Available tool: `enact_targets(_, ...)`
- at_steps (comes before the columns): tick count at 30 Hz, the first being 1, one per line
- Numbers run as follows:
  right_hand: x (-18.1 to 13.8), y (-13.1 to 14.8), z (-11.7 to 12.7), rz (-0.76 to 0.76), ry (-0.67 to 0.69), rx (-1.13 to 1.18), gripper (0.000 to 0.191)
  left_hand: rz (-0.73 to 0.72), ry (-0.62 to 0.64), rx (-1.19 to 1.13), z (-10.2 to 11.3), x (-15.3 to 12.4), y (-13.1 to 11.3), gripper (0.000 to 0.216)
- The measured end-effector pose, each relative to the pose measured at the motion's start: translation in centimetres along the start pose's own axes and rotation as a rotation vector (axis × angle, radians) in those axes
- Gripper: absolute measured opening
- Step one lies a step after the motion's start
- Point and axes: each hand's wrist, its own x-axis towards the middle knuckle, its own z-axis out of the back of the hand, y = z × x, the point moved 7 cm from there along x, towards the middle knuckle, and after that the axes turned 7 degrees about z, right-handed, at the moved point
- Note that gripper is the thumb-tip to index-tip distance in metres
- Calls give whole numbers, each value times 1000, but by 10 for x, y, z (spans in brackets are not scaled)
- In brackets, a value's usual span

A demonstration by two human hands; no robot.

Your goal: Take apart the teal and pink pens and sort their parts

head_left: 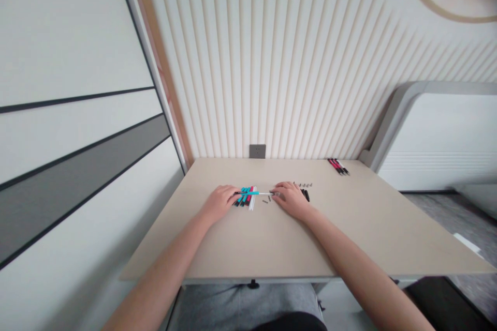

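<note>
My left hand is closed on a blue pen barrel, held level just above the table. A thin white pen refill sticks out of the barrel toward the right. My right hand pinches the refill's far end; whether a small part sits there too, I cannot make out. Beneath the held pen lie several blue and red pen barrels with black grips, beside white refills. Small springs rest between the hands. Black pen parts are partly hidden behind my right hand.
A row of small grey parts lies beyond my right hand. Several pens in red, black and white sit at the table's back right. The beige table meets a ribbed wall with a grey socket.
</note>
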Motion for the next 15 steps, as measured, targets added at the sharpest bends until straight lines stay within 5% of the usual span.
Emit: enact_targets(15, 1, -12, 12, -91, -136, 352, 22, 30, -14, 15, 2, 0, 4, 23)
